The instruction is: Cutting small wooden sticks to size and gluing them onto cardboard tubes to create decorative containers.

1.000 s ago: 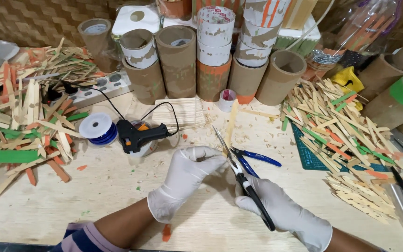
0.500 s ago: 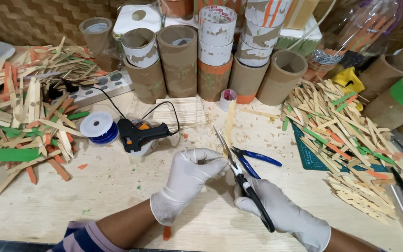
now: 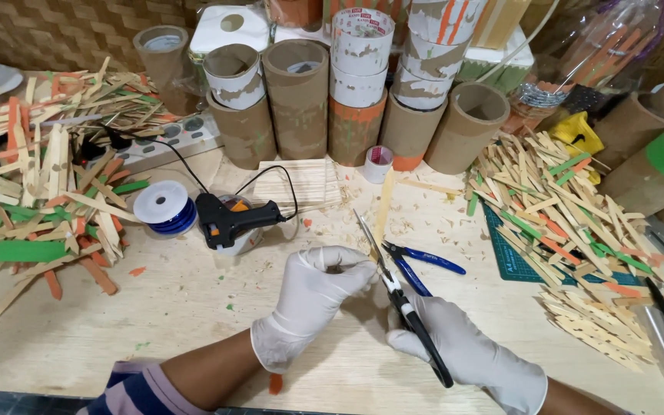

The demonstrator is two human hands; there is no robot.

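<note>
— Scissors [image 3: 393, 288] with black handles are in my right hand [image 3: 463, 350]; its fingers are closed through and around the handles, and the blades point away from me, open a little. Between the blades stands a thin, pale wooden stick [image 3: 383, 215], which goes up toward the cardboard tubes [image 3: 355, 100].

— And your left hand?

— My left hand [image 3: 313, 303] is curled, with the fingertips closed near the low end of the stick, just beside the blades. I think it pinches the stick, but the glove hides the exact contact.

— What could go wrong, in your opinion?

— My left fingertips are very near to the cutting edge. If the stick slips or turns when I press, the blade may catch the glove. Also the long free part may jump away and land among the wooden strips [image 3: 570, 223] on the right, where I would lose it.

— Anything else near?

— Blue-handled pliers [image 3: 424, 265] lie on the tabletop [image 3: 178, 323] just behind the scissors, and the black glue gun [image 3: 232, 219] with its cable is near my left hand. A wide movement could hit them.
</note>
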